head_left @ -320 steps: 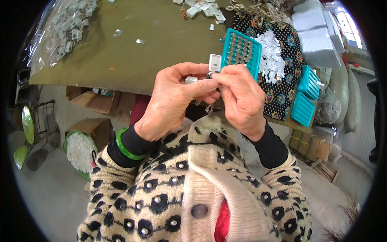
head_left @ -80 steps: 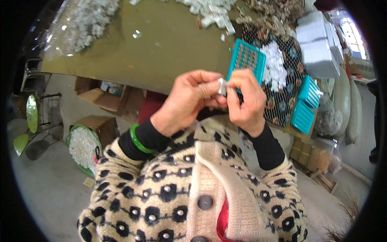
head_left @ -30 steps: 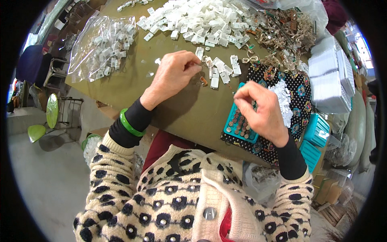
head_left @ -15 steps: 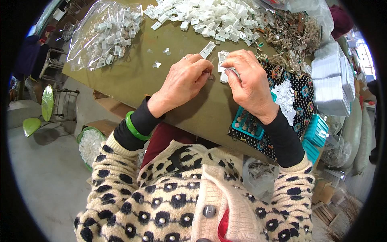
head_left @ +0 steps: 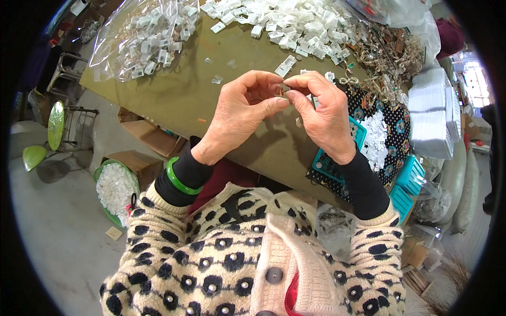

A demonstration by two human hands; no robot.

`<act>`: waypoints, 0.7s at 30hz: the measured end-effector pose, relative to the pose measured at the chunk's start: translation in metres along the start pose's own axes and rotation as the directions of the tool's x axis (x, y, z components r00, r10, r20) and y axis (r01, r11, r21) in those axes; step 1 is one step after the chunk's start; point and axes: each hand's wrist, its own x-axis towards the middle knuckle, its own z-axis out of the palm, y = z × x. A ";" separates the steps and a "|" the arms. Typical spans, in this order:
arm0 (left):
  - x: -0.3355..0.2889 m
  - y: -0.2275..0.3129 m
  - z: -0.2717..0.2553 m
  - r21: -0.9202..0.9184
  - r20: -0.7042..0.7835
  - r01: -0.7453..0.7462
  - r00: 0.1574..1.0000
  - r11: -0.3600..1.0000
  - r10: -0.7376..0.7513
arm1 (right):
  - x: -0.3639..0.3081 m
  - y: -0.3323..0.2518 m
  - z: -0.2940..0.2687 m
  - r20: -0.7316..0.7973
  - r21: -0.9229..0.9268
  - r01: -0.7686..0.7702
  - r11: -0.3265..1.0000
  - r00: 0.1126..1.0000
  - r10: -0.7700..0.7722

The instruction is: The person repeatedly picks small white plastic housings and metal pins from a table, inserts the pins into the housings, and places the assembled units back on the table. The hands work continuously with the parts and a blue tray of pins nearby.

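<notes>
Above the olive table (head_left: 184,100), my left hand (head_left: 237,108) and my right hand (head_left: 322,118) meet fingertip to fingertip. Thumbs and forefingers are pinched together around something tiny, too small to name. A small coiled bit (head_left: 299,121) shows just below my right thumb. Partly behind my right hand lie a few small white plastic boxes, and another white box (head_left: 285,66) rests beyond the fingertips. A teal tray (head_left: 322,164) with small round pieces sits under my right wrist, partly hidden by it.
A heap of white boxes (head_left: 295,23) covers the far table, with a clear bag of boxes (head_left: 153,47) left of it. Tangled strands (head_left: 390,47), white tags (head_left: 375,139) on dotted cloth (head_left: 398,113) and stacked white cards (head_left: 429,126) lie right. A green basin (head_left: 116,189) stands lower left.
My right hand has come away from the white boxes to my left hand. My left hand has turned and opened its curl, and the fingertips of both now meet.
</notes>
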 end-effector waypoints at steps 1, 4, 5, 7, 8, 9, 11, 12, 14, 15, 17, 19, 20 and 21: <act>-0.002 -0.001 0.001 -0.005 -0.007 0.004 1.000 1.000 -0.004 | -0.003 -0.004 0.000 0.006 0.032 -0.047 0.998 0.999 0.047; -0.005 0.000 -0.001 -0.020 -0.017 0.025 1.000 0.999 -0.025 | -0.013 -0.016 0.001 0.066 0.317 -0.325 0.891 0.945 0.321; -0.006 0.001 -0.002 -0.012 -0.030 0.052 0.998 0.999 -0.052 | -0.015 -0.019 0.000 0.104 0.425 -0.385 0.819 0.920 0.378; -0.009 0.001 0.000 -0.100 -0.029 0.036 0.999 0.994 -0.039 | -0.020 -0.021 0.002 0.061 0.378 -0.385 0.842 0.918 0.392; -0.010 0.000 0.001 -0.139 -0.035 0.032 0.999 0.990 -0.038 | -0.022 -0.021 0.002 0.044 0.334 -0.378 0.864 0.921 0.387; -0.012 0.000 0.003 -0.137 -0.036 0.039 0.998 0.990 -0.044 | -0.024 -0.021 0.002 0.026 0.288 -0.374 0.882 0.923 0.383; -0.015 0.000 0.006 -0.138 -0.040 0.039 0.998 0.990 -0.045 | -0.028 -0.021 0.002 -0.005 0.137 -0.282 0.950 0.958 0.285; -0.016 0.001 0.005 -0.124 -0.020 0.060 0.998 0.991 -0.062 | -0.029 -0.021 0.002 -0.014 0.059 -0.233 0.971 0.972 0.234; -0.019 0.002 0.005 -0.083 0.008 0.111 0.994 0.990 -0.111 | -0.031 -0.021 0.003 -0.096 -0.005 -0.113 0.994 0.989 0.112; -0.021 0.002 0.005 -0.100 0.013 0.099 0.995 0.990 -0.098 | -0.033 -0.022 0.004 -0.131 -0.041 -0.064 0.997 0.990 0.058; -0.025 0.001 0.008 -0.120 0.002 0.083 0.997 0.989 -0.083 | -0.036 -0.024 0.005 -0.163 -0.034 -0.028 0.999 0.986 0.023; -0.031 -0.002 0.012 -0.304 0.012 0.078 0.997 0.949 -0.078 | -0.038 -0.026 0.005 -0.176 -0.007 -0.011 1.000 0.984 0.009; -0.033 -0.003 0.013 -0.394 0.015 0.071 0.997 0.916 -0.071 | -0.039 -0.026 0.004 -0.174 0.017 -0.006 1.000 0.985 0.009; -0.034 -0.004 0.014 -0.485 0.052 0.101 0.995 0.869 -0.087 | -0.040 -0.028 0.003 -0.173 0.041 -0.003 0.999 0.985 0.010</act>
